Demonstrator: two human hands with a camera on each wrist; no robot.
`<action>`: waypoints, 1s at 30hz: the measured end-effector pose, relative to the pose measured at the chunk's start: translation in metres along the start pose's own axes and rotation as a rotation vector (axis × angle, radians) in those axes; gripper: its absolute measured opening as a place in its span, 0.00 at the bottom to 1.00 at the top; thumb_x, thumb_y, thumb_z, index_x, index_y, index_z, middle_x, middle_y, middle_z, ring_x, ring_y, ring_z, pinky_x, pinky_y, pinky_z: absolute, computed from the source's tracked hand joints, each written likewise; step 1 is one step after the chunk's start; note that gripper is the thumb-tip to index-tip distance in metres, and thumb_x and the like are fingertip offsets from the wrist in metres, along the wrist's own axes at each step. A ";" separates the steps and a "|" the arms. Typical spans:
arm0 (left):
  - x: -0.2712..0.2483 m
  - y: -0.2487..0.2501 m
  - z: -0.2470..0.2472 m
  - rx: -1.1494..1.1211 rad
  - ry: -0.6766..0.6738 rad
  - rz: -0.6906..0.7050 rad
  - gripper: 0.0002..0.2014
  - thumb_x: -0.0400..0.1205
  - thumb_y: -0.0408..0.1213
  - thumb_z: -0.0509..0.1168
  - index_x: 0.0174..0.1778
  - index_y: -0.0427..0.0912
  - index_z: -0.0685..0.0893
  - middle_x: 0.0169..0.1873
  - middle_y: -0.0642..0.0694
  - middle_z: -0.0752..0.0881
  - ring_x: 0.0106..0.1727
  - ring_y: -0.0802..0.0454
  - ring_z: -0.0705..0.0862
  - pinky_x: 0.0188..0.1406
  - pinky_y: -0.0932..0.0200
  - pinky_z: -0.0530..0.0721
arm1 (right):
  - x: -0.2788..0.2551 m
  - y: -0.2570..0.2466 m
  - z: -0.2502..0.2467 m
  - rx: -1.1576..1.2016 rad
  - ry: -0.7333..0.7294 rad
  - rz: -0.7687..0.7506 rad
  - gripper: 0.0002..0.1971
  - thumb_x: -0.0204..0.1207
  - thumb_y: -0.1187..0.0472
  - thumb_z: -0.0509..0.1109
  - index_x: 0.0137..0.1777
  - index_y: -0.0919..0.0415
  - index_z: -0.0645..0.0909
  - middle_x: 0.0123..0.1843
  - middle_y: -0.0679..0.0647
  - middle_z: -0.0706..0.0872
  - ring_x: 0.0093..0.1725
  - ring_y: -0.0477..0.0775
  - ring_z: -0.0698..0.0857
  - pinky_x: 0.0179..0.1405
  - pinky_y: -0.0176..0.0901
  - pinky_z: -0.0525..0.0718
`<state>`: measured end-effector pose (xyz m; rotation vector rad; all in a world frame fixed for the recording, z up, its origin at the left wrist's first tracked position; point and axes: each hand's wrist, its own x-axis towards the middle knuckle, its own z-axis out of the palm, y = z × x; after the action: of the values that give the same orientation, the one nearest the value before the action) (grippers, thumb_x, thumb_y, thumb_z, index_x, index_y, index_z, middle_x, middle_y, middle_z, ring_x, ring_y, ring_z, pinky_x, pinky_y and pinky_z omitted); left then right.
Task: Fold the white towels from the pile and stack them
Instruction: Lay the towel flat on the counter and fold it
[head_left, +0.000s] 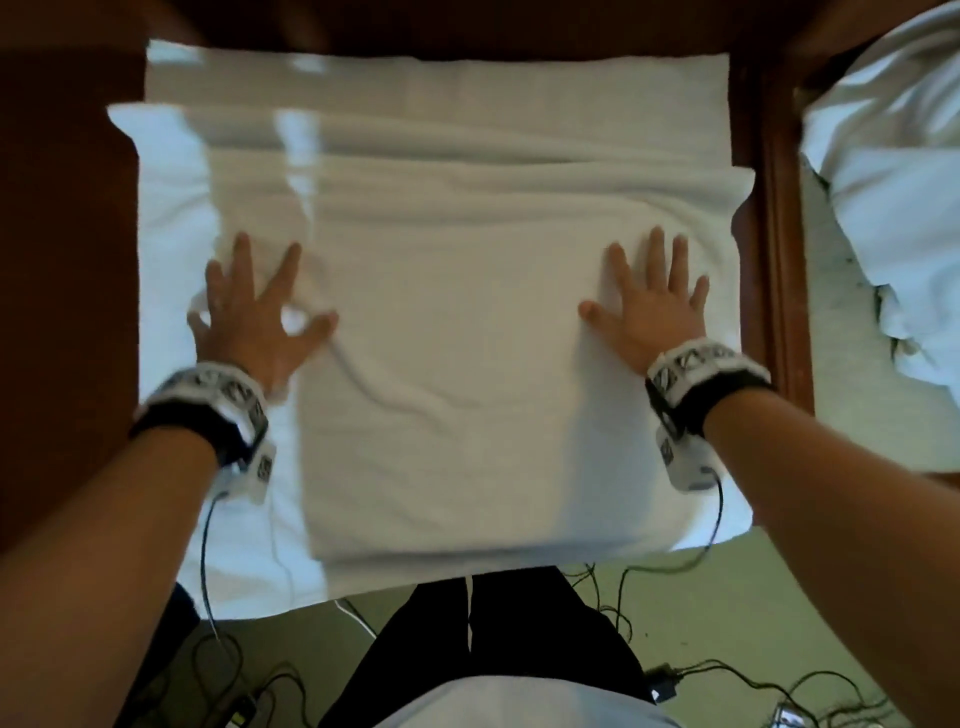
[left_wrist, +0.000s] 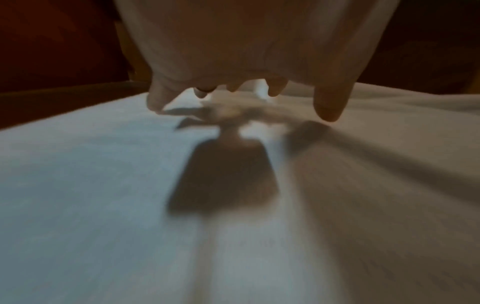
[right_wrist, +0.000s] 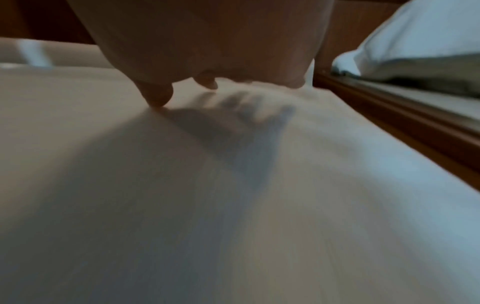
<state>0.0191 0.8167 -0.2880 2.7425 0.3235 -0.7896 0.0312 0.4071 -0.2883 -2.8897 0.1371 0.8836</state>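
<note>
A folded white towel (head_left: 457, 374) lies on top of other white towels spread over a wooden table (head_left: 779, 234). My left hand (head_left: 254, 306) lies flat with spread fingers on the towel's left edge, over a small ridge of bunched cloth. At the towel's right side my right hand (head_left: 649, 301) presses down, fingers straight and spread. In the left wrist view the left hand (left_wrist: 244, 98) hovers over wrinkled towel (left_wrist: 130, 185), fingertips touching it. The right wrist view shows the right hand (right_wrist: 207, 86) with fingertips on the smooth towel (right_wrist: 233, 205). Both wrist views are blurred.
A larger white towel (head_left: 171, 218) sticks out beneath on the left and far side. A pile of crumpled white cloth (head_left: 893, 182) lies to the right beyond the table's raised wooden edge (right_wrist: 389, 107). Cables (head_left: 727, 675) trail on the floor near my legs.
</note>
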 end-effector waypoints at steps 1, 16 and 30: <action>-0.019 -0.004 0.011 0.027 -0.035 -0.010 0.42 0.77 0.74 0.57 0.82 0.78 0.39 0.86 0.59 0.30 0.88 0.41 0.34 0.81 0.23 0.47 | -0.020 0.002 0.011 0.022 -0.011 0.006 0.40 0.81 0.29 0.48 0.86 0.41 0.36 0.87 0.55 0.27 0.84 0.64 0.28 0.82 0.74 0.40; 0.007 -0.007 0.000 0.038 -0.055 0.024 0.47 0.76 0.74 0.60 0.82 0.76 0.35 0.87 0.57 0.32 0.88 0.44 0.37 0.82 0.26 0.49 | -0.003 0.008 0.002 0.039 -0.075 0.047 0.42 0.79 0.29 0.53 0.86 0.38 0.36 0.87 0.53 0.27 0.85 0.66 0.29 0.80 0.79 0.43; -0.034 -0.023 0.040 0.150 -0.087 -0.015 0.46 0.72 0.82 0.45 0.83 0.72 0.33 0.85 0.56 0.28 0.87 0.41 0.33 0.81 0.23 0.44 | -0.045 0.014 0.040 -0.010 -0.050 0.040 0.42 0.79 0.26 0.50 0.85 0.38 0.34 0.86 0.53 0.25 0.84 0.68 0.29 0.81 0.77 0.41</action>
<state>-0.0345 0.8209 -0.3062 2.8359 0.2778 -0.9709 -0.0301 0.4014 -0.2972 -2.8802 0.1865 0.9655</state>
